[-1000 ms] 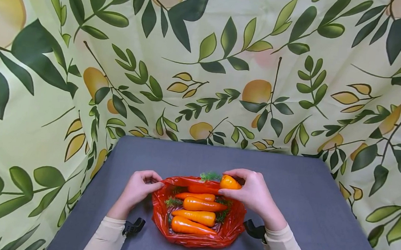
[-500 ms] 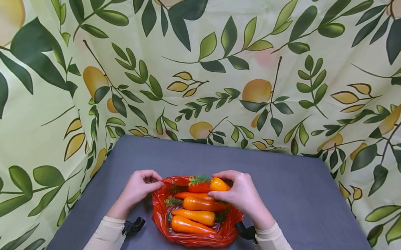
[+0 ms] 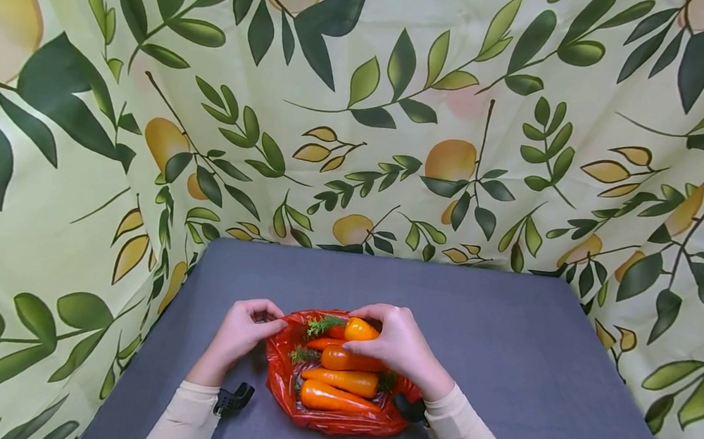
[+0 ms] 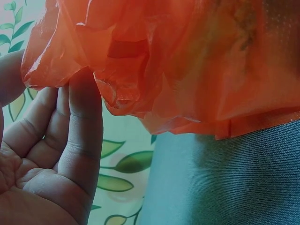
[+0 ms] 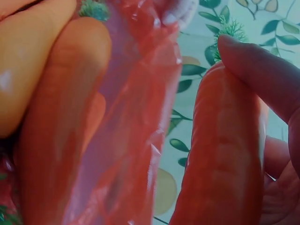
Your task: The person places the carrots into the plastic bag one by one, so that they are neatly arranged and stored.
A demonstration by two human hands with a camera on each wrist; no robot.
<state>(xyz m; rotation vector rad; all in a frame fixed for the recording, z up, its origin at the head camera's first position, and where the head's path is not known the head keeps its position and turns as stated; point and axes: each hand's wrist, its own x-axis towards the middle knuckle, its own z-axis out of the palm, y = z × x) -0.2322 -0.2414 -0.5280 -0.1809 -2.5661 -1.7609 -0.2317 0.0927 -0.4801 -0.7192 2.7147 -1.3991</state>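
Observation:
A red plastic bag (image 3: 348, 425) lies open on the table, with several orange carrots (image 3: 341, 381) side by side in it. My left hand (image 3: 243, 334) pinches the bag's left rim between thumb and fingers; in the left wrist view the thin red film (image 4: 126, 61) hangs at the fingertips. Over the bag's far part, my right hand (image 3: 398, 338) grips another carrot (image 3: 359, 330) near its thick end, its green top pointing left. The right wrist view has this carrot (image 5: 222, 150) under the thumb, apart from the carrots in the bag. Its tapered end is hidden by the hand.
The bag sits near the front of a grey cloth-covered table (image 3: 506, 333). Fabric printed with leaves and fruit (image 3: 398, 139) hangs behind the table and at both sides. Black wrist mounts (image 3: 235, 399) are worn on both wrists.
The right hand has moved left and slightly nearer with the carrot, from the bag's far right corner to over its far middle. The left hand has stayed at the rim.

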